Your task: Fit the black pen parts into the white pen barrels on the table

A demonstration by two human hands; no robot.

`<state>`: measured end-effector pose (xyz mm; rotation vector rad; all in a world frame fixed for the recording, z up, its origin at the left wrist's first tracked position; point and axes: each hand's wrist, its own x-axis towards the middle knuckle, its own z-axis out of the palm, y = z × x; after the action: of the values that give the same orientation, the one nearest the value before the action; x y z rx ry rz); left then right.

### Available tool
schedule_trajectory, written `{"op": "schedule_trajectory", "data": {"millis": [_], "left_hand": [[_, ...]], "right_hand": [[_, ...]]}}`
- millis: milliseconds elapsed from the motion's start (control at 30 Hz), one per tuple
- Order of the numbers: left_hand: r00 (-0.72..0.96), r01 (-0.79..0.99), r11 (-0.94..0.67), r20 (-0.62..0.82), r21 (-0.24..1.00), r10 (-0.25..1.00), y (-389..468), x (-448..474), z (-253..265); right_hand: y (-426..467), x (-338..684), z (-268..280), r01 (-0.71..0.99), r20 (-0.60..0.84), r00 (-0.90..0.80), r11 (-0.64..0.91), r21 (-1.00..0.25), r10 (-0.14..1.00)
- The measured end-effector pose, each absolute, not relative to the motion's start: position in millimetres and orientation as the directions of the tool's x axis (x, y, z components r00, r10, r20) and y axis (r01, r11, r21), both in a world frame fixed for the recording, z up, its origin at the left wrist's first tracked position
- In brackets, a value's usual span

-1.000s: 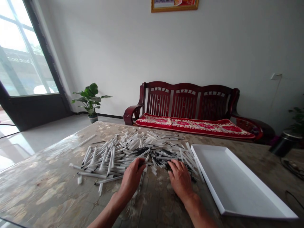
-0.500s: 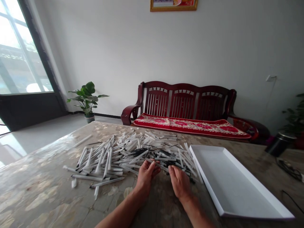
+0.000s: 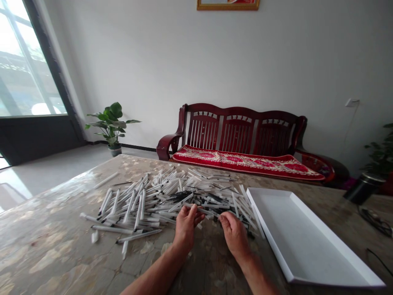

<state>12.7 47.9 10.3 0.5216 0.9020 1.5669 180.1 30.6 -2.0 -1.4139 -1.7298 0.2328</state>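
Observation:
A large loose pile of white pens (image 3: 132, 205), several with dark ends, spreads over the tabletop. My left hand (image 3: 186, 227) is closed in front of the pile, with a slim pale pen (image 3: 210, 212) between thumb and fingers. That pen points right, towards my right hand (image 3: 235, 235), whose thumb and forefinger are pinched together near its far end. Whatever is in the right pinch is too small and blurred to make out. Thin black refills (image 3: 179, 197) lie in the middle of the pile, and dark pen parts (image 3: 216, 199) lie just beyond my hands.
A shallow white box (image 3: 285, 268) stands on the patterned table (image 3: 76, 262) at the right. Behind it are a black cylindrical container (image 3: 364, 188) and a dark cable (image 3: 373, 221). A red wooden bench (image 3: 238, 127) stands beyond the table, a potted plant (image 3: 113, 125) to the left.
My right hand has shifted slightly right, and its fingertips are now pinched more tightly. My left hand keeps hold at nearly the same place. The camera view has shifted a little.

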Motion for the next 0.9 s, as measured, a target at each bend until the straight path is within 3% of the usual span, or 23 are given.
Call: {"op": "schedule_trajectory", "data": {"millis": [267,400,567,733,900], "left_hand": [[-0.214,-0.626,-0.014,-0.154,0.779,0.964,50.6,10.3,11.7],[-0.129,-0.56,0.016,-0.107,0.828,0.986,43.5,15.7,13.3],[0.053,-0.294,-0.012,0.029,0.956,0.998,33.4,19.8,17.1],[0.11,0.167,-0.277,0.261,0.946,0.959,25.0,17.4,17.9],[0.135,0.342,-0.349,0.322,0.872,0.937,22.0,13.5,13.1]], "right_hand": [[33.1,194.1,4.2,0.758,0.547,0.086,0.301,-0.578,0.832],[28.5,188.6,9.7,0.653,0.49,0.087,0.321,-0.686,0.867],[22.9,179.7,14.2,0.398,0.339,0.113,0.27,-0.877,0.934],[21.9,177.3,21.1,0.172,0.226,0.115,0.205,-0.964,0.967],[25.9,180.3,20.1,0.282,0.257,0.125,0.214,-0.935,0.958]]}}
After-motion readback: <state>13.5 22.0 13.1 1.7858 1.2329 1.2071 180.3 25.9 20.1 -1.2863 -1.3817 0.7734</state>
